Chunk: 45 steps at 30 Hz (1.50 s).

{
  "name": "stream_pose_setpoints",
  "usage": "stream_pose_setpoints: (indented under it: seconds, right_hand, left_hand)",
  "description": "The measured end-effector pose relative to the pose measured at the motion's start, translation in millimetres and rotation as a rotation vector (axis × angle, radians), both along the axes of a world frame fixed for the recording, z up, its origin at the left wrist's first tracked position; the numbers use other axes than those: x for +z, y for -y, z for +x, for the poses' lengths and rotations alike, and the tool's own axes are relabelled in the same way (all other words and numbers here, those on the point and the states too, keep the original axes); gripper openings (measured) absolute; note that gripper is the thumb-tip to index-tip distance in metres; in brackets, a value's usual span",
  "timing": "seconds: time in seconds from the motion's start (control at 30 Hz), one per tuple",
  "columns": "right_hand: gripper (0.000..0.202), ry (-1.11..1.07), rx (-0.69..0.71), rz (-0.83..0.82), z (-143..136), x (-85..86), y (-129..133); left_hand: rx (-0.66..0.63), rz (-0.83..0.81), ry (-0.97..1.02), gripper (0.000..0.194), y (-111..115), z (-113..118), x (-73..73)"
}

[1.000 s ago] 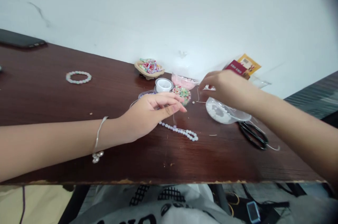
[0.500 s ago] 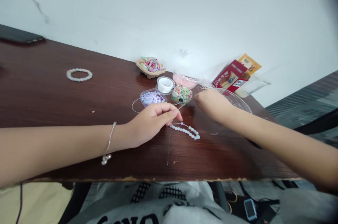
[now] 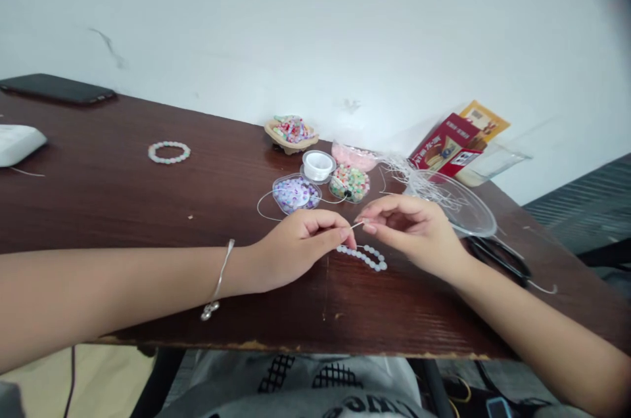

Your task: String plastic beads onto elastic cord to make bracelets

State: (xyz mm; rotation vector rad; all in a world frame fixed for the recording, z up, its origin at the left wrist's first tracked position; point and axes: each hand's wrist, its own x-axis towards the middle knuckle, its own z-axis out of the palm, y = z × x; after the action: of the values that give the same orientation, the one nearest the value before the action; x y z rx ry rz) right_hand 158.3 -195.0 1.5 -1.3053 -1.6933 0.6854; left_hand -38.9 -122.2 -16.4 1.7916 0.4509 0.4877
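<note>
My left hand (image 3: pixel 308 244) pinches a thin white cord (image 3: pixel 357 225), whose end sticks out past the fingertips. My right hand (image 3: pixel 414 227) meets that end with thumb and fingers closed together; whatever is between them is too small to make out. Below the hands, a loop of pale blue beads (image 3: pixel 367 259) threaded on cord hangs or lies close to the tabletop. Behind them sit a tub of purple and white beads (image 3: pixel 296 194), a tub of mixed green and red beads (image 3: pixel 351 183) and a white cord spool (image 3: pixel 318 167).
On the dark table (image 3: pixel 123 208) are a finished-looking bead bracelet (image 3: pixel 169 152), a phone (image 3: pixel 59 88) and a white device (image 3: pixel 20 144). Scissors (image 3: pixel 500 259) lie right of a clear round lid (image 3: pixel 473 211). A tray of colourful beads (image 3: pixel 292 132) and red packet (image 3: pixel 444 142) stand by the wall.
My right hand has come from beside the bead tubs toward me, to the cord end at my left fingertips. The view has shifted slightly left, showing more of the phone.
</note>
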Motion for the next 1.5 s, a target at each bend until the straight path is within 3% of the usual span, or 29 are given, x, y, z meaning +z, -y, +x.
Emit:
stream_pose_setpoints:
  seconds: [0.2,0.47,0.8,1.5]
  right_hand:
    - [0.012,-0.027,0.02,-0.054,2.4,-4.0,1.4]
    - [0.011,0.069,-0.01,0.042,2.2,-4.7,1.0]
    - [0.012,-0.027,0.014,0.011,-0.9,-5.5,2.8]
    - [0.01,-0.018,0.041,-0.015,-2.7,-6.1,3.0]
  left_hand:
    - [-0.018,0.01,0.001,0.023,0.3,-1.0,0.7]
    - [-0.03,0.026,0.008,0.022,2.1,-1.5,1.9]
    - [-0.023,0.037,0.017,0.022,3.3,-1.1,1.0]
    - [-0.057,-0.023,-0.021,0.02,2.1,-0.6,1.3]
